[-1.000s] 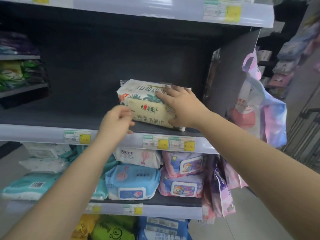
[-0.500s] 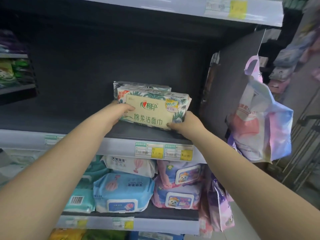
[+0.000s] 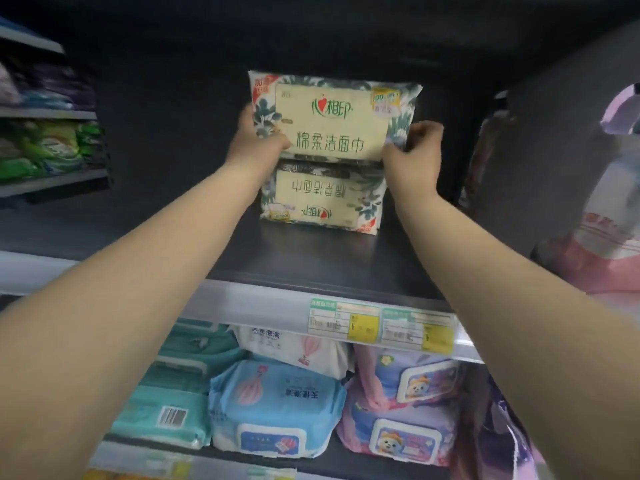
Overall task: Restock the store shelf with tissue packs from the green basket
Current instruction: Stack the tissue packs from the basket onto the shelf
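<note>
A cream tissue pack with green leaf print (image 3: pixel 332 119) stands upright on top of a second, upside-down pack of the same kind (image 3: pixel 322 199), far back on the dark shelf (image 3: pixel 311 265). My left hand (image 3: pixel 258 140) grips the upper pack's left edge. At its lower right corner my right hand (image 3: pixel 412 150) pinches the wrapper. Both arms reach deep into the shelf. The green basket is out of view.
The shelf's front rail carries price labels (image 3: pixel 381 327). Below it sit wet-wipe packs in blue (image 3: pixel 277 407), teal (image 3: pixel 166 410) and purple (image 3: pixel 405 410). A pink and white bag (image 3: pixel 609 209) hangs at the right. Green packs (image 3: pixel 45 147) fill a neighbouring shelf at the left.
Both hands lifted the front pack from the shelf edge and set it upright on the pack behind, deeper in the shelf. The camera has moved closer.
</note>
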### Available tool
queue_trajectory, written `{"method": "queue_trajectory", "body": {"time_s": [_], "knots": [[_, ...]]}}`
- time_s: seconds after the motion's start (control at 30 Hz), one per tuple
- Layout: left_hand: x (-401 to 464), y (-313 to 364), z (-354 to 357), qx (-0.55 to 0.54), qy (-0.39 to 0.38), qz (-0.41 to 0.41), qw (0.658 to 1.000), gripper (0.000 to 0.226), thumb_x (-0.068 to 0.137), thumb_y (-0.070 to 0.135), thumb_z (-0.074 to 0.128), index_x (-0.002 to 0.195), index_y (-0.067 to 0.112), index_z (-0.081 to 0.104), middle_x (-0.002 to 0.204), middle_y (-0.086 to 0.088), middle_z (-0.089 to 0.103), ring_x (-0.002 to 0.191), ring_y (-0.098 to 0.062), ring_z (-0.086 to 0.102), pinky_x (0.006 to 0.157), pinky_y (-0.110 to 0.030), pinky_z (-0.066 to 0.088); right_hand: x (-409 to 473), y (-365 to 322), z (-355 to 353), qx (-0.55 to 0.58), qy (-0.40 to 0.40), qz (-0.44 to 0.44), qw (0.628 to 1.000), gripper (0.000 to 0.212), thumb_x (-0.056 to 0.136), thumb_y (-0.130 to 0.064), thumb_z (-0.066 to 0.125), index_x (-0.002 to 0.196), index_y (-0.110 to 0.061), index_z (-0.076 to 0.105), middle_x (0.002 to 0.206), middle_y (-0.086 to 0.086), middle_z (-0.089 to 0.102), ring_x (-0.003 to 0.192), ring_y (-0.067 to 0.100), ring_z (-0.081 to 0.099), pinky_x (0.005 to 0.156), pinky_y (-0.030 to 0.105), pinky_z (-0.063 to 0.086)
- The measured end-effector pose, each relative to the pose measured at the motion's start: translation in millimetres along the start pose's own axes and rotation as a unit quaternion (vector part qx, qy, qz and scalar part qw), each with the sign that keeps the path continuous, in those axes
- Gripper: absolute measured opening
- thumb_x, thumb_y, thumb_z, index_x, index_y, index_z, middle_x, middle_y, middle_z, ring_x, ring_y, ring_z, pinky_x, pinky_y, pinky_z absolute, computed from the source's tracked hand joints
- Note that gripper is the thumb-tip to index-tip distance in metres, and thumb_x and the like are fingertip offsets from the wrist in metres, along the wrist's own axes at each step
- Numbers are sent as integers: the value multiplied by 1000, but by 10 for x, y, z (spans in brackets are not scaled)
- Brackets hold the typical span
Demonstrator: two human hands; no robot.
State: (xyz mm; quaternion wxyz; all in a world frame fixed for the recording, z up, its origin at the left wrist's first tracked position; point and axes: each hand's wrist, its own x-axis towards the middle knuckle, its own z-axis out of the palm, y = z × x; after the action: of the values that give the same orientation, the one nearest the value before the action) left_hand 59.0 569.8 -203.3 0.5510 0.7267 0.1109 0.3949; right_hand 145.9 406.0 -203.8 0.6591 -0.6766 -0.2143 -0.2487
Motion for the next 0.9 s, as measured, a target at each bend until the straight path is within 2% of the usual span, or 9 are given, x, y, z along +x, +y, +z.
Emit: {"method": "queue_trajectory", "body": {"time_s": [0.07,0.13,0.3,0.47,0.6,0.73,0.8,0.87,0.9], "knots": [[100,-136,46,46,-23,27,998,61,86,3,51,140,22,30,112,11,55,101,-7,54,86,-24,43,45,151,161,-44,11,-25,999,33,86,-1,52,118,-5,45,94,-5,56,83,6,58,63,4,44],[176,-317,96,76,-53,46,995,58,88,1,48,139,20,28,115,11,54,102,-6,53,90,-27,46,16,383,248,-100,5,-43,994,44,87,1,45,130,-9,44,108,4,61,100,16,59,80,20,48],[339,-459,112,100,-94,52,989,71,91,2,45,148,24,9,123,13,48,105,-5,49,72,-12,42,166,653,309,-211,22,-80,974,52,91,-1,37,139,-19,41,126,6,57,114,21,54,79,19,35],[424,-509,121,115,-108,18,987,94,90,6,52,146,19,-22,144,7,37,81,4,49,47,-1,40,199,701,328,-198,-23,-28,980,57,96,-10,36,148,-29,22,135,10,44,116,24,51,85,25,36],[478,-557,120,112,-101,-10,989,99,86,14,58,146,26,-20,149,4,33,87,-1,52,60,-15,45,191,679,333,-203,-18,-9,979,51,97,-15,36,146,-26,28,133,13,41,116,30,49,87,30,38],[324,-442,135,210,-80,-28,974,100,81,29,61,148,29,-12,159,-6,2,138,-29,28,105,-34,37,125,581,274,-174,-26,30,984,51,96,-16,40,145,-27,31,137,13,38,122,31,46,96,35,40],[152,-305,152,250,-88,-12,964,93,86,27,59,149,27,-8,159,-2,-2,132,-21,37,88,-16,41,95,480,226,-171,-26,60,983,56,95,-19,46,147,-27,26,142,13,34,128,32,39,101,38,38],[-69,-173,210,259,-109,-17,960,88,89,27,57,150,27,-7,159,3,1,100,-3,50,66,-5,41,56,310,185,-189,-24,75,979,61,93,-22,50,147,-26,23,143,13,33,130,32,34,101,39,36],[-161,-146,237,263,-121,-15,957,87,90,28,57,150,27,-6,159,3,1,104,-3,50,76,-9,44,22,199,171,-198,-26,66,978,61,92,-23,51,146,-26,24,143,12,34,130,31,33,101,38,34]]}}
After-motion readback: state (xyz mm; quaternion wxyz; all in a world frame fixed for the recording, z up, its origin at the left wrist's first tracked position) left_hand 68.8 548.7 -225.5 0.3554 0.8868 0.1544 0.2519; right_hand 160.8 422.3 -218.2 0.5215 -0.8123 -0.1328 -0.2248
